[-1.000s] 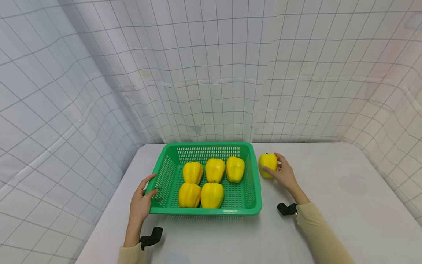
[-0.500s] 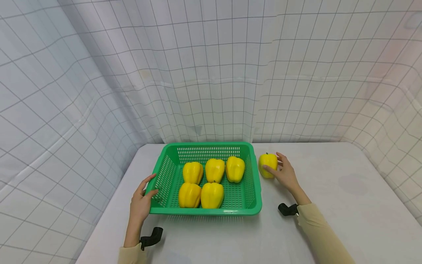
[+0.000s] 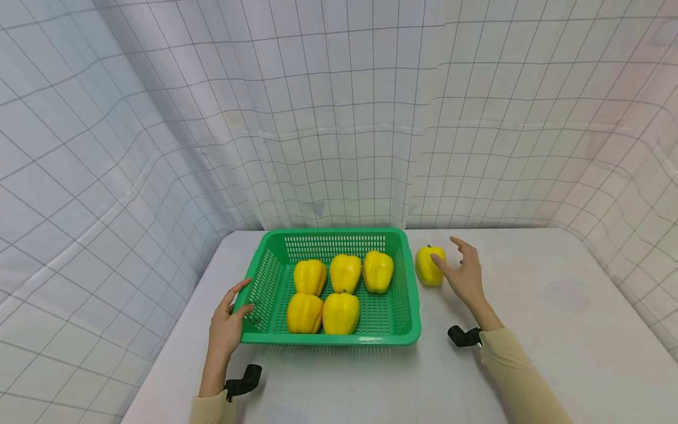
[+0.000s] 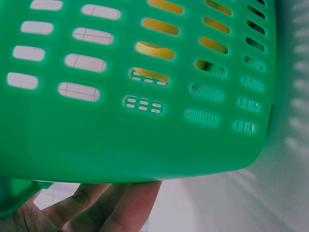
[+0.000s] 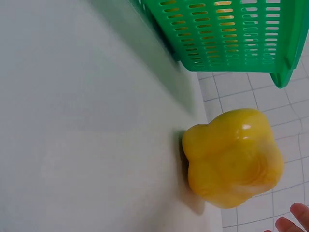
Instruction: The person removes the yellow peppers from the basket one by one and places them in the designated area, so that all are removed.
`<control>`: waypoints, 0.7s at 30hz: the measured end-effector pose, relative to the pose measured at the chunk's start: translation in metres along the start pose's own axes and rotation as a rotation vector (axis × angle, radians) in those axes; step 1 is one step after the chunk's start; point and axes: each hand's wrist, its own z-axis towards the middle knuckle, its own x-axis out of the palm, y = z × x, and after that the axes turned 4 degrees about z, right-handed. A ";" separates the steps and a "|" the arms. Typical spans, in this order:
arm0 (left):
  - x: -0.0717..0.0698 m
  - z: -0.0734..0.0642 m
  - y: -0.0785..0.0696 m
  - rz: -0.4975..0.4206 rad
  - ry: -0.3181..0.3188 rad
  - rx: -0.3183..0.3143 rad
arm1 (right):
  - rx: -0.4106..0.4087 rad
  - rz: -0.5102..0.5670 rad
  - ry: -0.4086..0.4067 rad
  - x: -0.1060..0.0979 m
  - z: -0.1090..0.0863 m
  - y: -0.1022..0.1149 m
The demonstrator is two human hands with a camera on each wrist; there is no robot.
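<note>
A green plastic basket (image 3: 331, 340) with slotted walls stands on the table, holding several yellow bell peppers (image 3: 341, 314). My left hand (image 3: 226, 328) grips its left rim, thumb over the edge and other fingers outside; the left wrist view has those fingers (image 4: 130, 205) under the basket's wall. One more yellow bell pepper (image 3: 428, 266) rests upright on the table, right of the basket. Just right of it, my right hand (image 3: 466, 277) is spread and holds nothing; its thumb overlaps the pepper in the head view. Fingertips (image 5: 301, 212) show apart from that pepper in the right wrist view.
The white table (image 3: 551, 330) extends right of the basket and in front of it. White grid-patterned curtains (image 3: 339, 118) hang behind and at both sides. A black wrist-camera mount (image 3: 463, 336) sticks out from the right wrist, another (image 3: 245, 380) from the left.
My right hand has let go of the pepper beside the basket and drawn back to the right, its fingers spreading. That pepper stays in place. The left hand and basket have not moved.
</note>
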 end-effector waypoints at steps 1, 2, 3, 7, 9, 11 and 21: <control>0.000 0.000 0.000 0.000 0.000 0.000 | -0.017 0.015 -0.023 0.000 0.000 0.002; 0.000 0.000 0.000 0.001 0.000 0.000 | -0.038 0.031 -0.043 0.000 0.000 0.004; 0.000 0.000 0.000 0.001 0.001 0.000 | -0.058 0.041 -0.060 -0.001 0.000 0.007; 0.000 0.000 0.000 0.004 -0.001 0.005 | -0.146 0.072 -0.117 -0.001 0.001 0.015; 0.000 0.000 0.000 0.006 -0.003 0.006 | -0.187 0.081 -0.136 -0.001 0.001 0.021; 0.000 0.000 0.000 0.008 -0.005 0.007 | -0.221 0.091 -0.145 -0.001 0.002 0.027; 0.000 0.000 -0.001 0.007 0.003 0.004 | -0.308 0.137 -0.049 -0.003 0.000 0.063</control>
